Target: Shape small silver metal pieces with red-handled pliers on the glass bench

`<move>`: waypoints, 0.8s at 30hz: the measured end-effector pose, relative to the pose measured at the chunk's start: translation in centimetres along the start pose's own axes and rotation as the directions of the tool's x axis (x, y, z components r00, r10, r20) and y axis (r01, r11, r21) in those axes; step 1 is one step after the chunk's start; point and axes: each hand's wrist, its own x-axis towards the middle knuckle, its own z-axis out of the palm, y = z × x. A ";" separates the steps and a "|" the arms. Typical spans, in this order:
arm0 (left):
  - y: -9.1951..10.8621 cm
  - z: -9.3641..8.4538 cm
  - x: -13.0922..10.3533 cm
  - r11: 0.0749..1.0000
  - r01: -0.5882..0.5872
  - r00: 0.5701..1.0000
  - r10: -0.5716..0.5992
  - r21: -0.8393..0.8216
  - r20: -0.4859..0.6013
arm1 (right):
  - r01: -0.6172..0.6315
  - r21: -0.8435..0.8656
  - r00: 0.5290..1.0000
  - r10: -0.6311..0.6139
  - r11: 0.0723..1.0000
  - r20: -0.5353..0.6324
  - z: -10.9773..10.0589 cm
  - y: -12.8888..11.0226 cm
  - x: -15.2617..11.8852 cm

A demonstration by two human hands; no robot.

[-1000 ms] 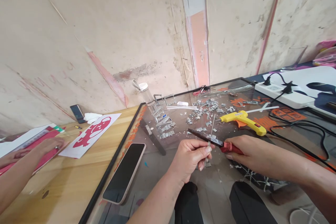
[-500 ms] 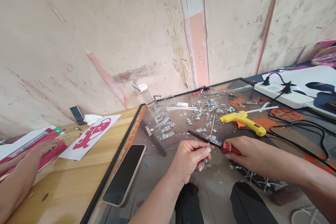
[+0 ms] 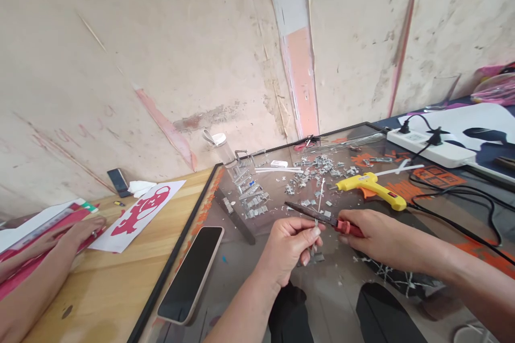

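My right hand is closed round the red handles of a pair of pliers, whose dark jaws point left. Pinched between the thumb and fingers of my left hand is a thin wire that stands up past the jaws. The jaws cross the wire just above my left fingertips; whether they bite on it I cannot tell. Beyond the pliers lies a heap of small grey metal clips. A yellow glue gun rests on the glass tabletop just past my right hand.
A phone lies left of my arm, near a flat metal strip. A lidded bottle stands by the wall. At right are a white power strip and black cables. On the wooden table another person's hands work beside a red paper cutout.
The view has shifted slightly. My hands keep nearly the same pose, with the pliers still at the wire. The other person's hands have moved a little to the right.
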 end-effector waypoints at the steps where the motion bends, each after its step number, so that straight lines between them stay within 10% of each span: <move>1: 0.0 0.0 0.0 1.000 0.003 1.000 -0.003 -0.001 0.000 | 0.002 0.016 1.000 -0.002 1.000 0.013 0.0 0.0 0.0; 24: 0.0 0.1 0.1 0.996 0.084 0.996 -0.085 -0.027 -0.041 | -0.061 -0.025 0.993 0.058 0.998 -0.102 1.8 0.2 1.0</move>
